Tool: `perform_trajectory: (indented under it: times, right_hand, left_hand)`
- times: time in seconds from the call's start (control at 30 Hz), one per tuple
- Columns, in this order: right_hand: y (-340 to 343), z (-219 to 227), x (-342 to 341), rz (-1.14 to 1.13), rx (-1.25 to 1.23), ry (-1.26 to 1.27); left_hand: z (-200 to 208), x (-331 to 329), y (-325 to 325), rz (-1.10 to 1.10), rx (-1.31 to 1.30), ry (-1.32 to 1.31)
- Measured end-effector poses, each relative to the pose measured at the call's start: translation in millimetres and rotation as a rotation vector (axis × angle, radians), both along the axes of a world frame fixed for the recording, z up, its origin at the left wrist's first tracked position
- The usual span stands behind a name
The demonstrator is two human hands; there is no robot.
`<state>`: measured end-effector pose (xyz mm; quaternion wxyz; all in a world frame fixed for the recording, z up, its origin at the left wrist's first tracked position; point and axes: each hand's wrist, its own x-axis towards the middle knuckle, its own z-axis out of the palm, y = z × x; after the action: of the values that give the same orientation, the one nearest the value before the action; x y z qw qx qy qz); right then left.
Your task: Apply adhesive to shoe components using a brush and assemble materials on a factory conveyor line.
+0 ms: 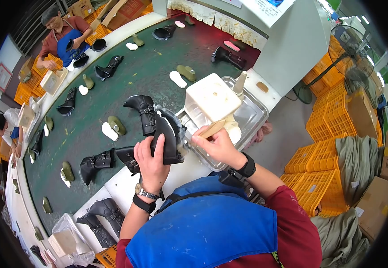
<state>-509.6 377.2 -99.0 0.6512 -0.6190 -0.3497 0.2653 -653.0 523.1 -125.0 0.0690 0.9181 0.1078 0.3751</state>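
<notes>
Left fingers: wrapped round the black boot, thumb on its near side, gripping it sole-up.
Left hand: wrist bent back, forearm rising from six o'clock, watch and black band at the wrist.
Right fingers: pinched shut on a wooden-handled brush.
Right hand: knuckles up, forearm entering from five o'clock; brush tip points at the boot's sole, at nine o'clock from the hand.
Boot: held above the table edge, just beside the metal tray.
Tray: holds a cream tub, at twelve o'clock from the right hand.
Conveyor: green, carrying other boots and insoles, at eleven o'clock.
</notes>
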Motion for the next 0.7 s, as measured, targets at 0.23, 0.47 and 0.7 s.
perform_trajectory:
  times: [0.23, 0.47, 0.7]
  right_hand:
    - [8.9, -5.2, 20.5, -0.266, 0.091, -0.22]
    - [1.6, 1.7, 31.1, -0.195, 0.132, 0.24]
    - [10.4, -20.2, 35.1, -0.173, 0.097, 0.334]
  left_hand:
    - [0.8, -5.2, -4.9, -0.033, -0.12, 0.02]
    - [0.5, -8.9, -4.4, -0.009, -0.028, 0.078]
    - [-0.7, -12.3, -8.0, -0.04, -0.078, 0.021]
